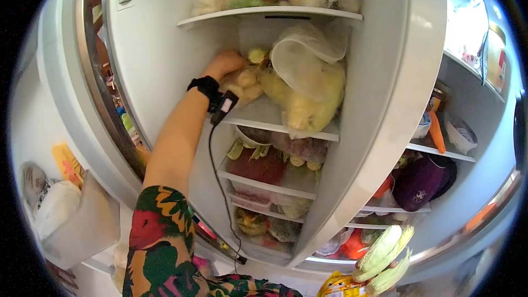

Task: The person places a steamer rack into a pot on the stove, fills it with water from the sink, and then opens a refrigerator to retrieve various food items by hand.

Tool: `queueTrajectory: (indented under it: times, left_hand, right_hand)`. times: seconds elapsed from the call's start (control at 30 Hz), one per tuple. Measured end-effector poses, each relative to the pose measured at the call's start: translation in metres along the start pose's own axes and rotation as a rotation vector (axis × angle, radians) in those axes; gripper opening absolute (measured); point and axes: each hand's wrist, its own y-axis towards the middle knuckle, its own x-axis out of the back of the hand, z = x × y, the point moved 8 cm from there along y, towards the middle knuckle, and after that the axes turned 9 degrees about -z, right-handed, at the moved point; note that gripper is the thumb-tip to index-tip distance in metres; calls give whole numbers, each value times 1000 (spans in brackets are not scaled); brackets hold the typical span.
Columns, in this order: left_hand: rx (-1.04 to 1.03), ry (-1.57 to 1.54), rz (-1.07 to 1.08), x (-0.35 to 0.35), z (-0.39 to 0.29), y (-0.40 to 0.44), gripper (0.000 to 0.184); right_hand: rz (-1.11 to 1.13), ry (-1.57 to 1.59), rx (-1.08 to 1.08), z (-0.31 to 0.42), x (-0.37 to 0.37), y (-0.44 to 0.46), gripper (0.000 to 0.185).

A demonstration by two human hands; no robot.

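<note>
My left hand (226, 63) reaches into the middle shelf of an upright freezer, its fingers curled closed at the top of a clear plastic bag (243, 87) with pale round pieces inside. Just beyond the fingers shows the end of a yellowish ear of corn (257, 55). To the right, a large bag of yellow food (313, 104) lies on the same shelf, with a loose whitish plastic bag (308, 58) over it. My right hand is out of sight. At the bottom right, several ears of corn in pale husks (385, 258) stick up beside a yellow packet (341, 286).
Frosty bags fill the upper shelf (269, 12); lower shelves (269, 182) hold more packed food. On the right, the fridge compartment holds a carrot (436, 132) and a dark purple container (421, 181). A door bin (82, 223) is at left. A cable (212, 154) hangs from my wrist.
</note>
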Motion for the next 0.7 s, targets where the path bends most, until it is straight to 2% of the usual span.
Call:
queueTrajectory:
  times: [0.03,0.17,0.23,0.27,0.37,0.43,0.47,0.53,0.67,0.7]
  left_hand:
    - [-30,217,138,-7,-2,-9,55]
    - [-17,131,179,-17,0,-6,48]
    - [-68,359,151,-14,-12,-8,41]
    - [-70,360,153,-16,-14,-9,41]
    - [-53,469,60,-14,-15,-15,33]
    - [-218,522,-163,0,-35,-31,25]
    - [-216,525,-159,-3,-31,-31,25]
    - [-247,609,-350,5,-34,-28,22]
    - [-268,555,-379,17,-32,-16,23]
    - [-263,545,-453,28,-32,-12,23]
  right_hand:
    - [-2,5,2,-1,1,-1,65]
    - [-10,5,2,-3,1,-2,65]
    - [0,12,1,-4,-1,-3,65]
    - [-4,13,-2,-4,0,-4,65]
    - [2,24,-3,-4,1,-5,64]
    - [13,31,-11,-4,0,-7,64]
    - [20,31,-14,-5,-1,-7,64]
    - [26,38,-10,-4,0,-9,64]
    - [47,52,-16,-3,1,-12,64]
    - [51,58,-18,-3,1,-13,64]
